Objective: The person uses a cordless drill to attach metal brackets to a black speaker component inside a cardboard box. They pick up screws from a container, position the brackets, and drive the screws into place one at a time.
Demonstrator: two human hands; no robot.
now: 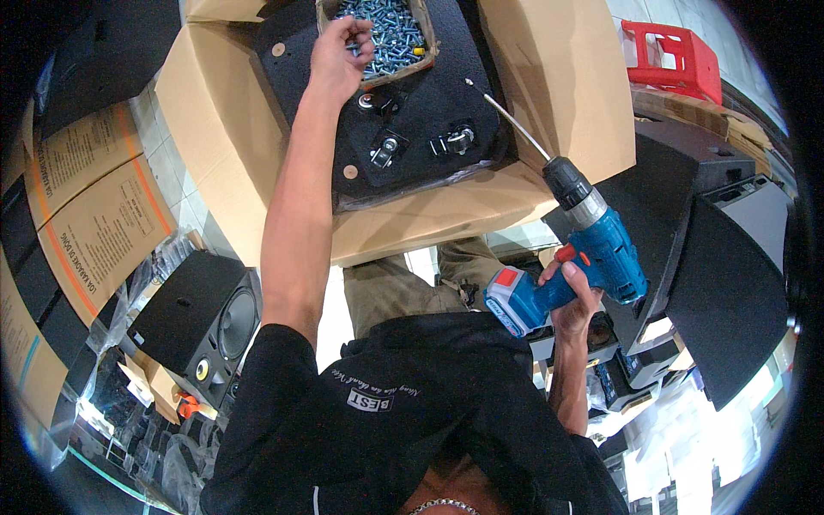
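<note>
My left hand (342,64) reaches into a small cardboard box (432,50) of loose screws (388,33), its fingers curled together at the left side of the pile. Whatever they pinch is too small to make out. In my right hand (577,302) is a blue cordless drill (605,249), gripped by the handle with a finger by the red trigger. Its long bit (519,127) slants up and left over a black panel (343,116). Just beyond the bit's tip shows a small bright piece, perhaps a screw. Several casters, including one (453,140), sit on the panel below the screw box.
An open carton (566,86) surrounds the panel, its flaps spread outward. Red plastic stools (678,64) stand at the far right. Black speaker cabinets (202,313) are on both sides, with flattened cartons (103,215) at the left. My legs (403,287) are against the carton's near side.
</note>
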